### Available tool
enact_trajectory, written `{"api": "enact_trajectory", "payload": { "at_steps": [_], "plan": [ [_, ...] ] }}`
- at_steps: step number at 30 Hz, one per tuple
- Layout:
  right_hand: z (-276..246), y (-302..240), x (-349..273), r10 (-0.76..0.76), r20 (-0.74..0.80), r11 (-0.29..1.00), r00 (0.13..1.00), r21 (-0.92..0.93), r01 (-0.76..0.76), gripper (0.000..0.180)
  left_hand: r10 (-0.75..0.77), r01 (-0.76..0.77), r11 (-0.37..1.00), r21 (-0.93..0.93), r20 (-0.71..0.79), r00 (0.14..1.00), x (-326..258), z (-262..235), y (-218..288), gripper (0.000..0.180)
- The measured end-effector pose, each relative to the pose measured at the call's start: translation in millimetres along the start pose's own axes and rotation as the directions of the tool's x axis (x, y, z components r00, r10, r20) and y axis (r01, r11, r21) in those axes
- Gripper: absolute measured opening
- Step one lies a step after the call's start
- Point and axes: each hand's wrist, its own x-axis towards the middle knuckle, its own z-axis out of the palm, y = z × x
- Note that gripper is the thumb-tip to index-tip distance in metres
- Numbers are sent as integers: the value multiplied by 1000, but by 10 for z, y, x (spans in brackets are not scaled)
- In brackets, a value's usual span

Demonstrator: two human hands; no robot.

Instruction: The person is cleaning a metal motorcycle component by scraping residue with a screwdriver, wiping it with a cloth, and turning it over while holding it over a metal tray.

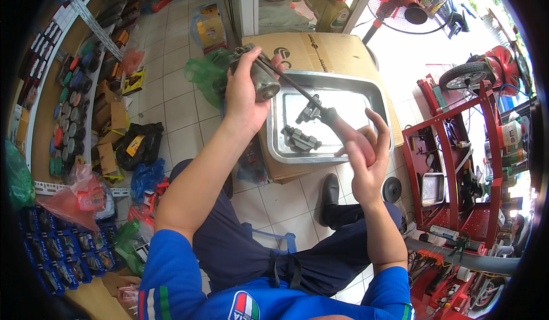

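My left hand (245,94) is wrapped round a dark metal cylinder (265,84) that looks like a small electric motor, tilted above the tray's left edge. In my right hand (369,174) is a long screwdriver (345,132) with a reddish translucent handle, some fingers lifted off it. Its dark shaft slants up to the left, and the tip meets the cylinder's upper end near my left fingers; the exact contact is hidden. Below, in a shiny metal tray (377,100), lie a grey metal part (309,110), partly behind the screwdriver, and a similar metal part (301,140).
Under the tray is a cardboard box (337,48). A green plastic bag (206,74) hangs at its left side. Shelves with jars (71,114) line the left. To the right are a red tool rack (417,148), a wheel (466,78) and a fan (413,5).
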Motion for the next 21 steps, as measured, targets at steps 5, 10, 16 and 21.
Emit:
{"api": "enact_trajectory", "payload": {
  "at_steps": [5,10,16,21],
  "plan": [
    [82,-25,-12,39,6,995,999,97,-40,60,-13,13,999,-32,9,1000,-48,42,14,32],
    [31,-31,-39,130,97,992,987,-10,-130,53,1,-1,1000,-20,14,1000,-85,64,46,34],
    [-7,72,-22,-33,6,991,999,-130,33,40,-56,55,989,-134,2,998,-67,104,146,43],
    [-14,0,-2,10,-90,1000,996,-12,-11,34,-61,70,986,-153,58,996,-62,73,185,72]
  ]
}}
